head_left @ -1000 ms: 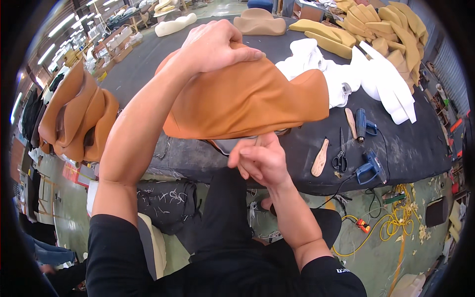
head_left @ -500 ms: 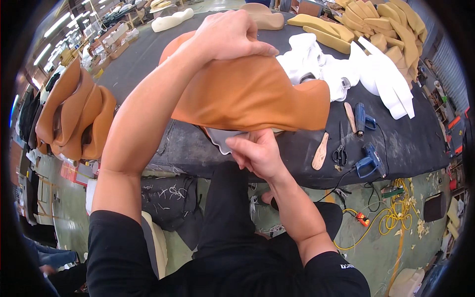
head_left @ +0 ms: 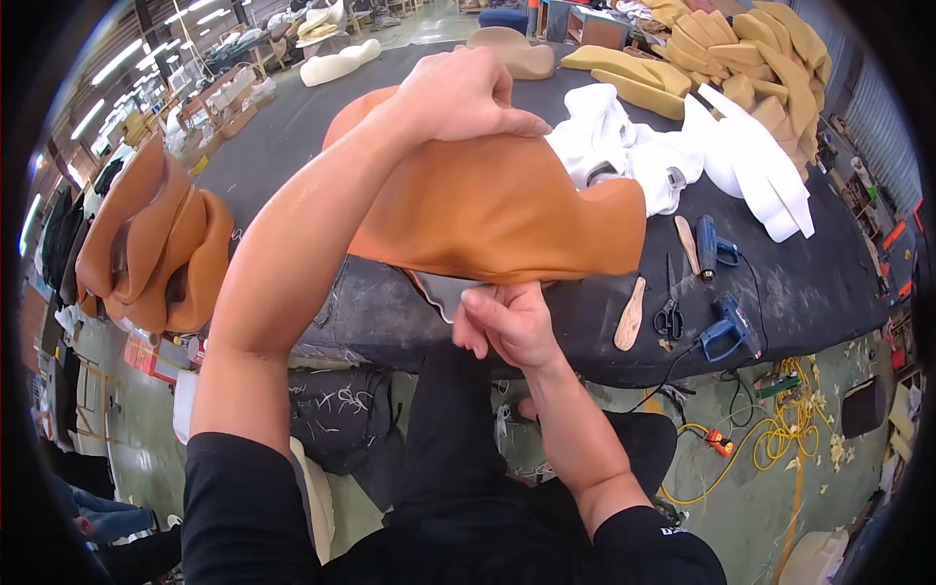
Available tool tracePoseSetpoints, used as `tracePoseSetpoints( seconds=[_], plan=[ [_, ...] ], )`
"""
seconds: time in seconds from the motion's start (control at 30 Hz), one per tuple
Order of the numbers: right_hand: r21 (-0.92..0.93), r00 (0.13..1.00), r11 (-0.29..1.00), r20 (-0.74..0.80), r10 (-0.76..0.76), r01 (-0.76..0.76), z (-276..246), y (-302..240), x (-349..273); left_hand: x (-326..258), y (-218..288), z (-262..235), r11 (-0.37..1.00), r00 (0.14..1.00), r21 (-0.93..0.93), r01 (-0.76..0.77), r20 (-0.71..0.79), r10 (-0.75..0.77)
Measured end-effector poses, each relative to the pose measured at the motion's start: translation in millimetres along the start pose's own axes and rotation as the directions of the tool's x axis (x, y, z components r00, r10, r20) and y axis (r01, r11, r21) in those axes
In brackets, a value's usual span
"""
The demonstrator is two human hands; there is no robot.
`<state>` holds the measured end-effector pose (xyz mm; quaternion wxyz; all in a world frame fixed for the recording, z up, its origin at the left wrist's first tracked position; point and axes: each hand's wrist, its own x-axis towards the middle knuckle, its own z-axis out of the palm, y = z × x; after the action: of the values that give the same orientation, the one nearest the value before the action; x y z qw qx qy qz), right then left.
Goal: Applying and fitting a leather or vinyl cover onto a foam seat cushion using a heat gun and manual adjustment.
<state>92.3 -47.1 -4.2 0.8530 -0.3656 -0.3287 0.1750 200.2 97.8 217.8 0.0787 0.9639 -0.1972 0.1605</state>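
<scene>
An orange-brown leather-like seat cover (head_left: 487, 210), stretched over a curved seat shape, stands tilted at the near side of the black work table. My left hand (head_left: 463, 97) grips its upper edge, thumb on the near face and the other fingers hidden behind. At the lower edge my right hand (head_left: 512, 327) is closed on the cover's hem, its fingers curled and partly tucked under. A grey panel with a pale rim (head_left: 441, 292) shows below the hem, left of my right hand. What lies inside the cover is mostly hidden.
Right of the cover lie scissors (head_left: 669, 317), wooden paddles (head_left: 630, 317) and two blue heat guns (head_left: 726, 331). White covers (head_left: 634, 146) and yellow foam pieces (head_left: 760, 58) are farther back. Finished orange-brown seats (head_left: 156, 244) stack at the left. A yellow cable (head_left: 780, 439) coils on the floor.
My right hand and the hem have shifted slightly, and the cover's face looks smoother with fewer creases. My left hand keeps its grip on the top. The whole view has dropped slightly.
</scene>
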Motion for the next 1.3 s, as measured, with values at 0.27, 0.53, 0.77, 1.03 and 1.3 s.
tracePoseSetpoints(
  seconds=[0.27,0.53,0.77,1.03,1.3],
  plan=[
    [-0.259,0.948,0.958,-0.255,-0.193,0.125,7,13,-12,0,9,11,0.996,0.996,0.031,-0.088,0.011,0.088],
    [-0.327,0.899,0.901,-0.234,-0.370,0.285,3,19,-8,-2,9,13,0.993,0.993,-0.019,-0.112,-0.025,0.112],
    [-0.140,0.997,0.990,-0.073,-0.028,0.017,-2,14,-9,-2,-7,8,0.996,0.998,-0.056,-0.064,0.002,0.064],
    [-0.222,0.918,0.966,-0.340,-0.202,0.131,15,23,-22,-6,-2,15,0.989,0.993,-0.098,-0.114,-0.009,0.114],
    [-0.255,0.736,0.948,-0.601,-0.311,0.193,38,42,-49,-15,4,22,0.985,0.987,-0.071,-0.160,-0.046,0.157]
  ],
)
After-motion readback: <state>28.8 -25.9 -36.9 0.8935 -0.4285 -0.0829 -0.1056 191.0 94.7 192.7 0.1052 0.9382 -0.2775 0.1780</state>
